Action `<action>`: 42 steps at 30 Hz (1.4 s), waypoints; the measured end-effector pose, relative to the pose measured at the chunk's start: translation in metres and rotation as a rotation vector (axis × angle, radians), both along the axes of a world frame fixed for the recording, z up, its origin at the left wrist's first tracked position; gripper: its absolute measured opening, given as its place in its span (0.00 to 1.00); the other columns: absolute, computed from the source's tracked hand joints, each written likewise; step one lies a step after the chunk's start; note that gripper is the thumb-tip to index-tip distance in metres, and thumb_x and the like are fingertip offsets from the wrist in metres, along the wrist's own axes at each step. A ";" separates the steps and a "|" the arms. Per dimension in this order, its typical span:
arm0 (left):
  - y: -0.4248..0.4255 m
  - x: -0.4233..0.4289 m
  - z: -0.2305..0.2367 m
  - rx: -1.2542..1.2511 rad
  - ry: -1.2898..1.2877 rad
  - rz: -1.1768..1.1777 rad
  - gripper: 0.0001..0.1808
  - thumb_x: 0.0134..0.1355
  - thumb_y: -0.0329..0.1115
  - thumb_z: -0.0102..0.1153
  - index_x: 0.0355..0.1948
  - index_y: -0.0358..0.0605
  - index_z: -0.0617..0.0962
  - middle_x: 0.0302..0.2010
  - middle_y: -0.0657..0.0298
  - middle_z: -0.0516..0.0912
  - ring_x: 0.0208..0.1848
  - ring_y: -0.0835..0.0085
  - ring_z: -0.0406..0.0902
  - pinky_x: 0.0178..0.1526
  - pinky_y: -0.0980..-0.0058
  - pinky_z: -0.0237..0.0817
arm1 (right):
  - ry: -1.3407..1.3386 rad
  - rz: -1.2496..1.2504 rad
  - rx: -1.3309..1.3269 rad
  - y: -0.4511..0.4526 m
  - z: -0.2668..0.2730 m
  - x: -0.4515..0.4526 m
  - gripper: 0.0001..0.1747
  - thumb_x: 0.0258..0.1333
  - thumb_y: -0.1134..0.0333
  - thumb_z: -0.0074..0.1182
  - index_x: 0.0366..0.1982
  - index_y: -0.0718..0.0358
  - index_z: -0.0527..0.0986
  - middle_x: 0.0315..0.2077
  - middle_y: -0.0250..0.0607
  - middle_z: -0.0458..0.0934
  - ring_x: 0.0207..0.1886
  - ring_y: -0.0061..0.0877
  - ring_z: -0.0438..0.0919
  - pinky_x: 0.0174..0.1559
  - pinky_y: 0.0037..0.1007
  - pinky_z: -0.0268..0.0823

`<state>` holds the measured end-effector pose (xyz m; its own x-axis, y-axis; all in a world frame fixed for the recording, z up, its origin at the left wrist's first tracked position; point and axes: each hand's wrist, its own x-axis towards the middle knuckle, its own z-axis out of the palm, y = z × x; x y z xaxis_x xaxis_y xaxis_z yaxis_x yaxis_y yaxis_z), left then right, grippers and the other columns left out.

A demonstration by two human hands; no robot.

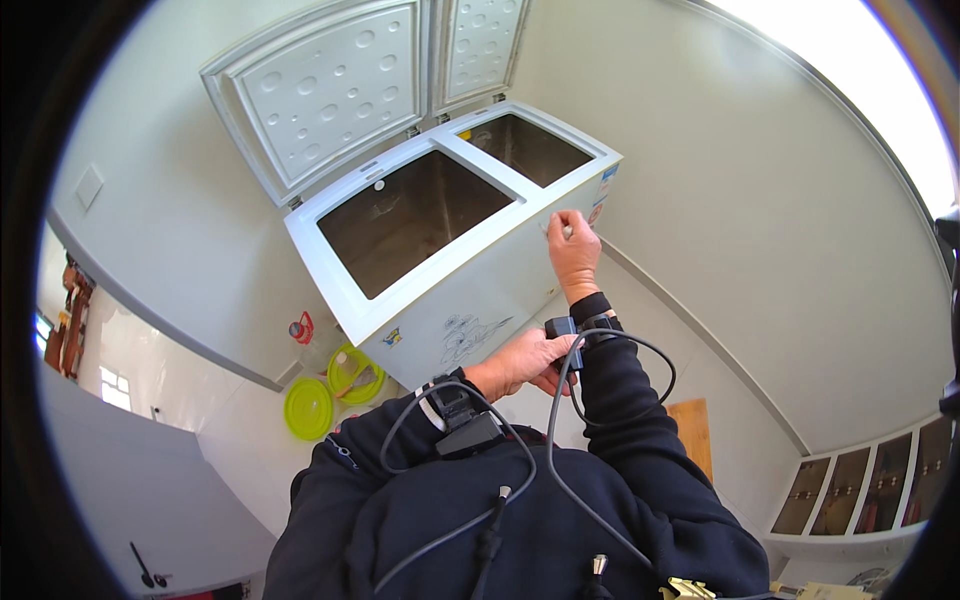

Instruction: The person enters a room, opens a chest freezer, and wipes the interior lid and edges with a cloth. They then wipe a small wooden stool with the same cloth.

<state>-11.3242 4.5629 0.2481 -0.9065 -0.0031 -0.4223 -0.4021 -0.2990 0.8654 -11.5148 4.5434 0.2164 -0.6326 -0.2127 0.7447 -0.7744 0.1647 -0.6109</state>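
My left hand (517, 364) has its thumb and fingers around a black box-shaped device (562, 337) at my right wrist. My right hand (575, 255) is raised in front of the chest freezer's front panel (480, 300), its fingers curled. Something pale shows among those fingers; whether it is a small object or a fingertip I cannot tell. The white freezer's two lids (330, 97) stand upright, and both dark compartments are uncovered. Little can be made out inside the larger compartment (412, 217); a yellow patch shows in the smaller one. Black straps and grey cables are on both my forearms.
Lime-green round lids (308, 409), a brush-like tool on one of them, and a clear plastic bottle with a red cap (301, 330) are on the floor at the freezer's left. A wooden board (691, 431) lies right of me. A white cabinet (847, 487) stands at the lower right.
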 end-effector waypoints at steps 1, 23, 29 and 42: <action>-0.002 0.001 -0.003 -0.033 -0.024 -0.060 0.29 0.62 0.58 0.53 0.42 0.38 0.76 0.34 0.54 0.83 0.31 0.66 0.83 0.35 0.70 0.77 | -0.002 0.068 0.076 0.002 -0.002 0.002 0.07 0.54 0.64 0.58 0.31 0.59 0.78 0.26 0.45 0.80 0.24 0.31 0.79 0.29 0.29 0.69; -0.192 0.043 -0.043 -0.206 0.251 1.265 0.12 0.63 0.40 0.47 0.38 0.44 0.76 0.28 0.59 0.83 0.27 0.70 0.79 0.28 0.73 0.71 | -1.326 1.236 0.763 0.002 0.014 0.194 0.28 0.54 0.43 0.56 0.35 0.64 0.78 0.25 0.32 0.76 0.25 0.18 0.70 0.27 0.22 0.62; -0.200 0.049 -0.055 0.015 0.273 1.326 0.12 0.63 0.39 0.47 0.34 0.43 0.77 0.26 0.58 0.82 0.26 0.68 0.79 0.30 0.72 0.74 | -1.402 1.161 0.724 -0.005 0.026 0.211 0.21 0.50 0.49 0.57 0.28 0.62 0.76 0.18 0.33 0.74 0.15 0.19 0.67 0.17 0.23 0.54; -0.191 0.056 -0.090 0.224 0.233 1.273 0.10 0.64 0.37 0.49 0.33 0.40 0.76 0.25 0.57 0.81 0.26 0.66 0.80 0.31 0.68 0.76 | -1.259 1.040 0.790 -0.007 0.014 0.209 0.25 0.48 0.49 0.58 0.26 0.70 0.76 0.19 0.41 0.76 0.18 0.27 0.73 0.22 0.27 0.63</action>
